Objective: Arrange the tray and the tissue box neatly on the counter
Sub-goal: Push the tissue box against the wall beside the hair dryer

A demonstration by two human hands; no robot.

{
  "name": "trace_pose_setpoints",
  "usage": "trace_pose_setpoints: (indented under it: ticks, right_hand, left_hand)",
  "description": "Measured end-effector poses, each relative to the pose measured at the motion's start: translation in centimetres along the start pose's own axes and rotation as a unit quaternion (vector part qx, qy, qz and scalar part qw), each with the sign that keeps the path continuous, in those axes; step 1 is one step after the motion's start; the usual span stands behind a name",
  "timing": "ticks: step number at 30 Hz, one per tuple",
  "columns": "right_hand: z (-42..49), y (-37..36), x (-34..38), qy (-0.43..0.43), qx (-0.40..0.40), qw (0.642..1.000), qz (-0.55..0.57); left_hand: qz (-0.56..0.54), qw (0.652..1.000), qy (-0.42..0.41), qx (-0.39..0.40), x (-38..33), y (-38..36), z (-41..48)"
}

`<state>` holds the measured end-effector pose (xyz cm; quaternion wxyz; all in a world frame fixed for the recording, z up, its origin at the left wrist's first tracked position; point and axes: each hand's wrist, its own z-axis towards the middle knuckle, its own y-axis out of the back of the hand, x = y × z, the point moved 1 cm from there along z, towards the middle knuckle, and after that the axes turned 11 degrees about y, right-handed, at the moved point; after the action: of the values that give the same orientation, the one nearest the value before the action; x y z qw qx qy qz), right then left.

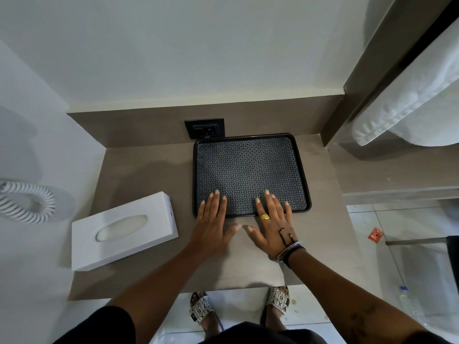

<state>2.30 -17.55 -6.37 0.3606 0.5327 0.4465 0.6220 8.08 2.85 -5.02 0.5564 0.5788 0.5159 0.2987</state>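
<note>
Two hands lie flat and spread, gripping nothing: the left hand (211, 223) and right hand (272, 223) rest fingertips on the near edge of the black tray (249, 167), which sits at the bench's (149, 175) back. The white tissue box (124, 232) lies angled to its left, apart.

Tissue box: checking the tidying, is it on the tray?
No, the tissue box lies askew on the counter, left of the tray.
</note>
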Motion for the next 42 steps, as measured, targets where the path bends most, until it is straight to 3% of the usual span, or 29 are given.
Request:
trace_pose_setpoints:
  ticks: [3, 7, 12, 15, 17, 22, 30, 36, 42]
  right_hand:
    - [-0.9, -0.4, 2.7, 0.064, -0.002, 0.998, 0.008]
    - [-1.3, -2.1, 6.5, 0.133, 0.067, 0.989, 0.000]
    - [0.0, -4.5, 11.3, 0.194, 0.138, 0.971, -0.010]
    - [0.8, -5.7, 13.3, 0.184, 0.162, 0.969, -0.032]
    - [1.5, -6.4, 14.4, 0.177, 0.174, 0.967, -0.049]
    - [2.7, -7.1, 16.2, 0.163, 0.179, 0.968, -0.067]
    - [2.6, -7.2, 16.5, 0.150, 0.169, 0.972, -0.069]
    - [2.7, -7.2, 16.6, 0.152, 0.166, 0.971, -0.075]
    - [2.9, -7.4, 16.7, 0.151, 0.170, 0.970, -0.084]
  left_hand:
    - [-0.039, 0.998, -0.006, -0.040, 1.7, 2.3, -0.4]
    - [-0.025, 0.997, -0.026, -0.074, 5.4, 6.2, -0.4]
    - [0.042, 0.999, -0.005, -0.001, 13.7, 8.7, -1.5]
    - [0.106, 0.987, 0.014, 0.122, 19.4, 8.8, -2.3]
    - [0.145, 0.976, 0.014, 0.161, 22.5, 8.9, -2.6]
    - [0.155, 0.971, 0.042, 0.174, 25.5, 8.9, -2.6]
    - [0.118, 0.988, 0.034, 0.095, 25.2, 8.8, -3.0]
    - [0.009, 0.980, 0.194, 0.042, 24.4, 9.6, -1.9]
    - [-0.105, 0.913, 0.390, -0.053, 23.7, 11.7, 2.0]
